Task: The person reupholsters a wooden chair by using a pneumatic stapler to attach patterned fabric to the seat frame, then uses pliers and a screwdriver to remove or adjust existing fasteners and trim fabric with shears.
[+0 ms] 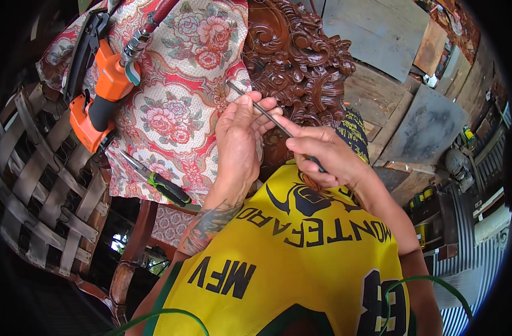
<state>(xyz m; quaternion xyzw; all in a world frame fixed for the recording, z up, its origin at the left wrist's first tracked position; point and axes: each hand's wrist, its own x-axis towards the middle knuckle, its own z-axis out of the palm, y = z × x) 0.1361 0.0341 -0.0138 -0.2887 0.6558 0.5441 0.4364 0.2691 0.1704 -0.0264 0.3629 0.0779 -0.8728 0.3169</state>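
Note:
A thin dark rod (276, 122) slants across in front of me, its far end over the floral fabric. Its exact kind I cannot make out. My left hand (237, 131) is palm up, thumb and fingers closed around the rod toward its far end. Nearer my body, my right hand (334, 152) grips the other end, with the index finger stretched along it. Below both hands, the red and cream floral fabric (166, 115) meets a glossy brown carved wood frame (300, 61).
An orange and black air stapler (111, 73) with a red hose (164, 11) lies on the fabric at left. Near it rests a pointed metal tool with a black and green handle (172, 189). A frame of woven straps (48, 185) stands far left; boards (373, 95) lie at right.

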